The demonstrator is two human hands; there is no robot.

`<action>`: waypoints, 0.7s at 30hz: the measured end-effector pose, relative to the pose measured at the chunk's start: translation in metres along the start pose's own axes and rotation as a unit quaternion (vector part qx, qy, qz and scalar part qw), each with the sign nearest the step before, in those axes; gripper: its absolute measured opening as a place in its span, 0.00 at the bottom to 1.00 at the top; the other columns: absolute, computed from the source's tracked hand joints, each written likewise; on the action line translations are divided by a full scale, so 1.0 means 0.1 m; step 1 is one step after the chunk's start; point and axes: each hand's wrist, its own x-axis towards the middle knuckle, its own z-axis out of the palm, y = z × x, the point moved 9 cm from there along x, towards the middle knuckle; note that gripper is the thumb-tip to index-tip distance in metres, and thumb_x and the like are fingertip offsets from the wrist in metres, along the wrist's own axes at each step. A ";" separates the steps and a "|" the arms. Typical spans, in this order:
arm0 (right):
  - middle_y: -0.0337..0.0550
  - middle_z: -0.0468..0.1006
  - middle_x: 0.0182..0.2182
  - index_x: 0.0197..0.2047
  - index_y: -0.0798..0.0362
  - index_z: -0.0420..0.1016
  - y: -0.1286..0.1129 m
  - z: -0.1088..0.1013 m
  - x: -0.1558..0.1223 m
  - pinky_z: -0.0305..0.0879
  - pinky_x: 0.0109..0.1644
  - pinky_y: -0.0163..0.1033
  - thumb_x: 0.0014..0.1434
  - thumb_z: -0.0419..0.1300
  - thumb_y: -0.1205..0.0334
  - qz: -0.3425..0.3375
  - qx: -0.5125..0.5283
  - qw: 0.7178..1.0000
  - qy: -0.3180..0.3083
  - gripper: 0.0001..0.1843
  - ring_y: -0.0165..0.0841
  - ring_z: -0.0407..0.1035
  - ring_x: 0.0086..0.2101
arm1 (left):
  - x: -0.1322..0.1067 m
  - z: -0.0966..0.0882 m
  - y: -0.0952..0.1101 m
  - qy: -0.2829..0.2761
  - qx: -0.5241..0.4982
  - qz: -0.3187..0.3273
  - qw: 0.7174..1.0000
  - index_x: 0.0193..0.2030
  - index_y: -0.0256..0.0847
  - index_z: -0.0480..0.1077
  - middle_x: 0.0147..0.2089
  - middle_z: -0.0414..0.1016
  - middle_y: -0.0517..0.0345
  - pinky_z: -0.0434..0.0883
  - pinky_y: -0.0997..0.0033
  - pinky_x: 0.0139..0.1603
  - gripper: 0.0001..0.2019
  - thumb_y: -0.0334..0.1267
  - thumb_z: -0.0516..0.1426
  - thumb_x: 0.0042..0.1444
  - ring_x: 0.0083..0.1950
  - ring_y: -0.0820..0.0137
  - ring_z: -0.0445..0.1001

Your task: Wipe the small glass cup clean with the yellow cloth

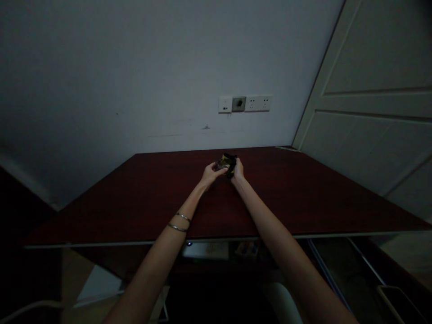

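Dim, grainy feed on my screen: the wall (101, 76) goes grey, corners drop to near black, the wide lens bends the desk edge (135, 243), and the packet (227, 163) is too dark to read.

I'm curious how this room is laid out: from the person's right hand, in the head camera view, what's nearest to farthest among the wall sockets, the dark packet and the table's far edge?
Right hand:
1. Dark packet: held, touching it.
2. Table's far edge: just beyond.
3. Wall sockets: higher up, beyond.
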 end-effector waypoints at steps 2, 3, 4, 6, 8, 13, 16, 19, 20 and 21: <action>0.37 0.74 0.20 0.31 0.56 0.70 0.01 0.02 -0.01 0.65 0.24 0.32 0.54 0.47 0.57 0.007 0.006 1.000 -0.009 0.15 0.28 0.69 0.21 | 0.00 0.00 0.00 0.003 0.004 0.008 1.000 0.42 0.33 0.69 0.43 0.73 0.46 0.65 0.58 0.51 0.22 0.39 0.64 0.39 0.44 0.64 0.71; 0.37 0.74 0.20 0.31 0.56 0.70 0.01 0.02 -0.02 0.65 0.24 0.32 0.54 0.47 0.57 0.013 0.008 1.000 -0.011 0.15 0.28 0.68 0.21 | 0.00 0.00 0.01 0.004 0.006 0.013 1.000 0.43 0.33 0.68 0.44 0.73 0.46 0.65 0.58 0.51 0.22 0.40 0.64 0.40 0.45 0.64 0.71; 0.37 0.74 0.20 0.30 0.56 0.70 0.02 0.02 -0.03 0.65 0.24 0.32 0.54 0.47 0.57 0.016 0.008 1.000 -0.008 0.15 0.28 0.68 0.21 | 0.00 0.00 0.01 0.006 0.009 0.017 1.000 0.44 0.33 0.68 0.44 0.73 0.46 0.65 0.59 0.51 0.23 0.40 0.64 0.40 0.45 0.64 0.71; 0.36 0.73 0.19 0.29 0.56 0.70 0.01 0.00 -0.05 0.64 0.23 0.32 0.54 0.48 0.57 0.008 -0.001 1.000 0.010 0.14 0.28 0.67 0.21 | 0.02 -0.01 0.00 0.008 0.019 0.027 0.999 0.44 0.33 0.68 0.44 0.73 0.46 0.65 0.59 0.51 0.23 0.40 0.64 0.40 0.45 0.64 0.71; 0.35 0.72 0.19 0.28 0.55 0.70 0.00 -0.02 -0.09 0.62 0.23 0.31 0.53 0.48 0.58 -0.010 -0.015 0.999 0.031 0.13 0.28 0.66 0.20 | 0.03 -0.04 0.00 0.018 0.035 0.038 0.999 0.44 0.34 0.67 0.44 0.72 0.46 0.65 0.59 0.51 0.24 0.40 0.64 0.39 0.45 0.63 0.71; 0.33 0.71 0.20 0.27 0.55 0.71 0.02 0.03 -0.18 0.60 0.24 0.29 0.51 0.50 0.60 -0.040 -0.030 0.998 0.040 0.10 0.26 0.65 0.22 | 0.07 -0.21 -0.08 0.075 0.051 0.047 0.995 0.47 0.36 0.66 0.46 0.71 0.48 0.61 0.60 0.55 0.28 0.37 0.65 0.36 0.51 0.60 0.68; 0.33 0.73 0.23 0.29 0.54 0.71 -0.02 0.09 -0.23 0.61 0.26 0.29 0.50 0.51 0.58 -0.076 -0.036 0.996 0.024 0.11 0.26 0.66 0.24 | 0.09 -0.25 -0.10 0.087 0.058 0.061 0.993 0.49 0.36 0.64 0.48 0.70 0.47 0.61 0.60 0.56 0.29 0.36 0.65 0.37 0.52 0.61 0.67; 0.34 0.73 0.24 0.30 0.54 0.72 -0.06 0.11 -0.24 0.61 0.27 0.29 0.50 0.51 0.59 -0.089 -0.035 0.995 0.018 0.11 0.26 0.66 0.25 | 0.09 -0.20 -0.05 0.074 0.052 0.080 0.993 0.50 0.34 0.62 0.49 0.69 0.46 0.62 0.61 0.56 0.29 0.35 0.64 0.39 0.51 0.62 0.68; 0.34 0.73 0.24 0.30 0.54 0.71 -0.06 0.10 -0.22 0.61 0.27 0.29 0.51 0.50 0.59 -0.085 -0.034 0.996 0.020 0.11 0.26 0.66 0.25 | 0.08 -0.17 -0.02 0.064 0.044 0.081 0.994 0.50 0.34 0.62 0.48 0.69 0.47 0.62 0.61 0.55 0.28 0.35 0.63 0.39 0.51 0.62 0.68; 0.34 0.73 0.23 0.29 0.54 0.71 -0.06 0.08 -0.19 0.61 0.26 0.29 0.51 0.50 0.59 -0.076 -0.034 0.996 0.024 0.11 0.26 0.66 0.24 | 0.07 -0.12 0.01 0.052 0.031 0.078 0.995 0.49 0.34 0.62 0.48 0.70 0.47 0.63 0.61 0.55 0.28 0.35 0.63 0.40 0.50 0.63 0.68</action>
